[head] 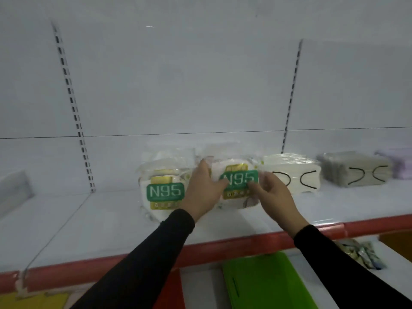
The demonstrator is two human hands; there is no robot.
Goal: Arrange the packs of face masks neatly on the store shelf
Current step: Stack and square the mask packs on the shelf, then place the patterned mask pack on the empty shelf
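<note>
Two clear packs of white masks with green N95 labels stand on the white shelf (93,221). The left N95 pack (163,192) stands alone. My left hand (204,190) grips the left side of the right N95 pack (239,179), and my right hand (273,192) pinches its right lower edge. Right of them lie a white mask pack (294,175) with black ear loops, a grey mask pack (356,170) and a pale purple pack (401,163) at the frame's edge.
The shelf has a red front strip (223,246) and slotted uprights (73,108) on the back wall. A clear item (13,190) lies at the far left. Below are a green plastic board (265,282), small packets (361,253) and a yellow item (33,302).
</note>
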